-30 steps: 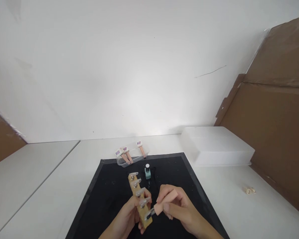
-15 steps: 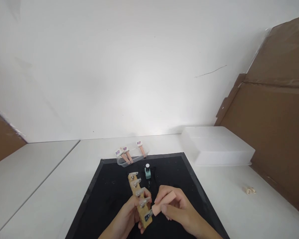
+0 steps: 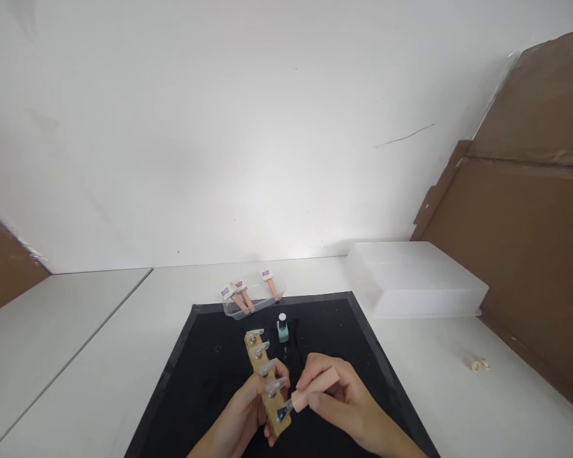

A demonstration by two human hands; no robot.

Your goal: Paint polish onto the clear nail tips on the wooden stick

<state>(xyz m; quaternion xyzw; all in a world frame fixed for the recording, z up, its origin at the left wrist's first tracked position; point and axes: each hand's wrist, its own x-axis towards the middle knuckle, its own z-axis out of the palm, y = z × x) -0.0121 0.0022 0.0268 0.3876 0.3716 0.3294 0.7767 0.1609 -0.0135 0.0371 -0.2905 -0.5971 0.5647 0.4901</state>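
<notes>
My left hand (image 3: 248, 406) is closed around a yellowish nail display stand (image 3: 281, 425), tilted with its far end up and left. Several clear false nails (image 3: 268, 367) jut from it. The nail nearest me is dark, at least in part. In my right hand (image 3: 347, 406), fingers pinch the pink cap of a nail polish brush (image 3: 317, 388). Its tip points left and down and meets the dark nail; whether it presses there I cannot tell. Beyond the stand, a teal bottle (image 3: 282, 332) with a black and white top stands upright on the black mat (image 3: 205, 369).
Behind the mat's far edge, a clear tray (image 3: 229, 312) holds several pink-handled pieces with white labelled ends (image 3: 268, 285). A translucent white bin (image 3: 420, 280) lies upside down at the back right. Small beige rings (image 3: 477, 364) rest on the white table (image 3: 458, 407). Brown cardboard (image 3: 520, 254) borders the right.
The brush in my right hand has shifted and turned slightly over the nearest nail. My left hand and the stand have barely moved.
</notes>
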